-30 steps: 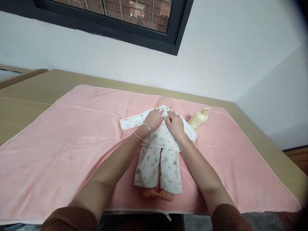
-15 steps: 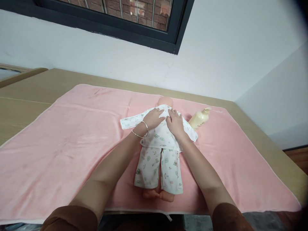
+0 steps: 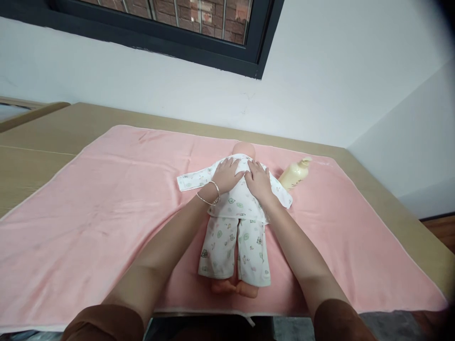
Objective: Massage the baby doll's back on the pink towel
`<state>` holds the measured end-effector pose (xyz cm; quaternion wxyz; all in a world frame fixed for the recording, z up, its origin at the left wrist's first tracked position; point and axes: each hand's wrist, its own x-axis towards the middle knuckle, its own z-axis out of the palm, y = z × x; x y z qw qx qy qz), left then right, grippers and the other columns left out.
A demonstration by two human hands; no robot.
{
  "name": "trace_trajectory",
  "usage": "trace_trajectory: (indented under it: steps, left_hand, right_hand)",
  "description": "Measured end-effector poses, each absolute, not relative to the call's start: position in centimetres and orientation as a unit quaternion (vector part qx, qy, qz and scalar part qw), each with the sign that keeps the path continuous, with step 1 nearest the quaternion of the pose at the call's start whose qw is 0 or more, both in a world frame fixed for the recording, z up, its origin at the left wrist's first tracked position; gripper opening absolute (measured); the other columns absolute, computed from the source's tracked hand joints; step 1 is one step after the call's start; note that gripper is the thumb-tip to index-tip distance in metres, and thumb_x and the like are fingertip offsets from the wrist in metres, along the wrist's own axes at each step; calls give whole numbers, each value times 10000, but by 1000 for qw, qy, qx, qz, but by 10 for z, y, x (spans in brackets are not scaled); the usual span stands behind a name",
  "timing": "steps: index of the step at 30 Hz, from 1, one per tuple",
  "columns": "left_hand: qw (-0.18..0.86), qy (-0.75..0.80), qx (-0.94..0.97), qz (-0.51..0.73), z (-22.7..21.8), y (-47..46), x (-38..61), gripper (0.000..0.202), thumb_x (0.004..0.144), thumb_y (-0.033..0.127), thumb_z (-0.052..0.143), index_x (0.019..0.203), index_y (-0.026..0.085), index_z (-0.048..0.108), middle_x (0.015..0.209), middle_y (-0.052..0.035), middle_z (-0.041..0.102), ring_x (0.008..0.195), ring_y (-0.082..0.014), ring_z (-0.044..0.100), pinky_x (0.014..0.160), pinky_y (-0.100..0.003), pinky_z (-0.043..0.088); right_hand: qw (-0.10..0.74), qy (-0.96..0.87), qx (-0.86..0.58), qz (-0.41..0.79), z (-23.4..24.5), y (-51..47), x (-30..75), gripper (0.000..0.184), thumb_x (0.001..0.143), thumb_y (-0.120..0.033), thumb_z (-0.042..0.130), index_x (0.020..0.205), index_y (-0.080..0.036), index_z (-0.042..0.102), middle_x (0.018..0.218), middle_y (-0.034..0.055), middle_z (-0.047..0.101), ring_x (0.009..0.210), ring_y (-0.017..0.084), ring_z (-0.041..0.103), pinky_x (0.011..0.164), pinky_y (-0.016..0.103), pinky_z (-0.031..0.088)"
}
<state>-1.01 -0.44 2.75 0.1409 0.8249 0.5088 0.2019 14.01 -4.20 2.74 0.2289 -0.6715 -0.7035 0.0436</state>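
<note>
A baby doll (image 3: 243, 149) lies on a pink blanket (image 3: 124, 208), its head toward the wall and its feet toward me. It wears a white patterned top (image 3: 236, 203) and matching trousers (image 3: 220, 246). My left hand (image 3: 227, 175), with a silver bangle at the wrist, rests flat on the left side of the doll's upper body, fingers spread. On the right side lies my right hand (image 3: 258, 180), also flat with fingers stretched out. The two thumbs nearly meet in the middle. No face of the doll shows.
Just right of the doll's sleeve, a pale yellow pump bottle (image 3: 295, 175) lies tilted on the blanket. The blanket covers much of a wooden table (image 3: 46, 137). Behind the table rises a white wall with a dark-framed window (image 3: 259, 47).
The fingers of my left hand have spread and turned to point more toward the doll's head. My right hand stays nearly in place.
</note>
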Motion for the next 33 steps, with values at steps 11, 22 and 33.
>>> trace_trajectory:
  steps: [11, 22, 33]
  left_hand:
    - [144, 481, 813, 295, 23, -2, -8, 449, 926, 344, 456, 1343, 209, 552, 1410, -77, 575, 1349, -242, 480, 1202, -429, 338]
    - [120, 495, 807, 300, 11, -1, -5, 489, 950, 364, 437, 1407, 213, 520, 1519, -91, 487, 1443, -246, 397, 1252, -479, 247]
    - [125, 493, 799, 321, 7, 0, -4, 484, 935, 366, 445, 1391, 223, 522, 1503, -78, 506, 1437, -250, 401, 1248, -498, 256]
  right_hand:
    - [243, -699, -672, -19, 26, -46, 135, 466, 981, -290, 367, 1392, -169, 548, 1487, 133, 508, 1414, 280, 424, 1198, 540, 209]
    - [252, -696, -670, 46, 17, -37, 141, 531, 999, -328, 329, 1496, -170, 430, 1597, 109, 350, 1520, 309, 210, 1225, 584, 137]
    - [260, -693, -670, 54, 18, -37, 140, 536, 992, -319, 333, 1494, -159, 431, 1592, 120, 355, 1513, 325, 222, 1222, 592, 136]
